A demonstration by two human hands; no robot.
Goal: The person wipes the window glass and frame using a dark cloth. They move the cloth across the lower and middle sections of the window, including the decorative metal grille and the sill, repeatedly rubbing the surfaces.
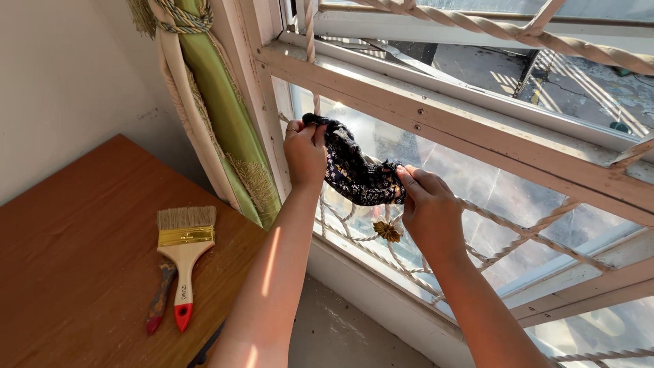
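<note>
At the window grille, the left hand and right hand each pinch one end of a dark patterned cloth stretched between them, and a loosened grip could drop it behind the bars.

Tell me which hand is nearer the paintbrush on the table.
Left. The left hand holds the dark cloth up right of the paintbrush; the right hand is farther right.

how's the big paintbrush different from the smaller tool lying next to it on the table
The paintbrush is wide, with pale bristles, a gold band and a light wooden handle tipped red. The smaller tool is narrow, dark and paint-stained, partly tucked under the paintbrush. Both lie flat on the wooden table, untouched by either hand.
</note>
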